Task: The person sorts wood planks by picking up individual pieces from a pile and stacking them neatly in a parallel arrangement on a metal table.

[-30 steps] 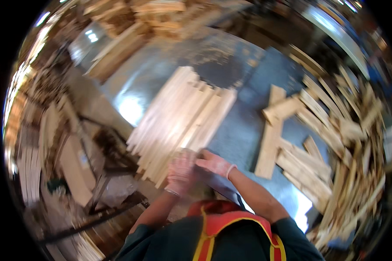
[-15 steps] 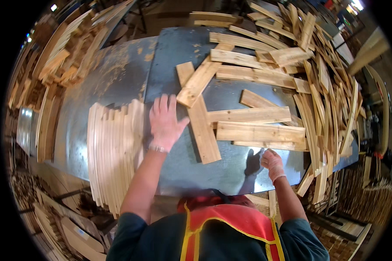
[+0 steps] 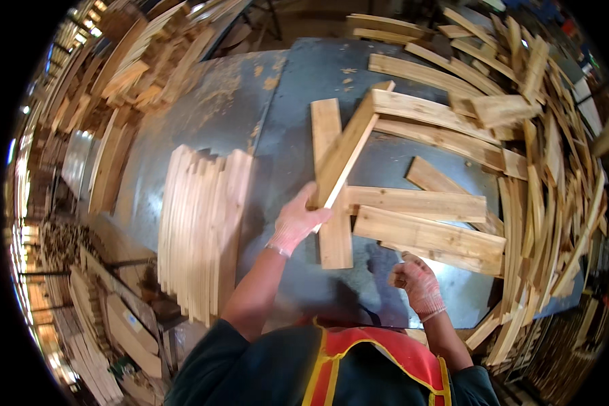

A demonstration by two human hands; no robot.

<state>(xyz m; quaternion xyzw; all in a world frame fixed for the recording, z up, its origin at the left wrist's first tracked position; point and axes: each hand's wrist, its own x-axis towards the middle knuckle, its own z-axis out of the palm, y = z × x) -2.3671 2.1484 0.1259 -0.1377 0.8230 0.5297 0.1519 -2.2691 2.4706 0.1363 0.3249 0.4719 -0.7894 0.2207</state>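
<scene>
My left hand [image 3: 293, 223], in a pale glove, is closed around the near end of a wooden board [image 3: 350, 150]. That board is tipped up on its edge and slants away to the far right. Beneath it a second board [image 3: 336, 245] lies flat on the table. My right hand [image 3: 421, 287], also gloved, is curled shut near the table's front, with nothing visible in it. Just beyond its fingers lies a wide board [image 3: 430, 237], partly over another board [image 3: 419, 201]. Left of my left hand stands a neat row of pale wooden strips [image 3: 199, 237].
The grey metal tabletop [image 3: 284, 162] carries sawdust [image 3: 220, 95] at the far left. A large loose heap of boards [image 3: 545, 162] fills the right side. More stacked wood [image 3: 155, 64] stands at the back left, and long boards [image 3: 430, 105] lie toward the back.
My left hand has moved from the bare tabletop onto the slanted board, gripped its near end and tilted it up on edge. My right hand remains curled near the front. The view has shifted left.
</scene>
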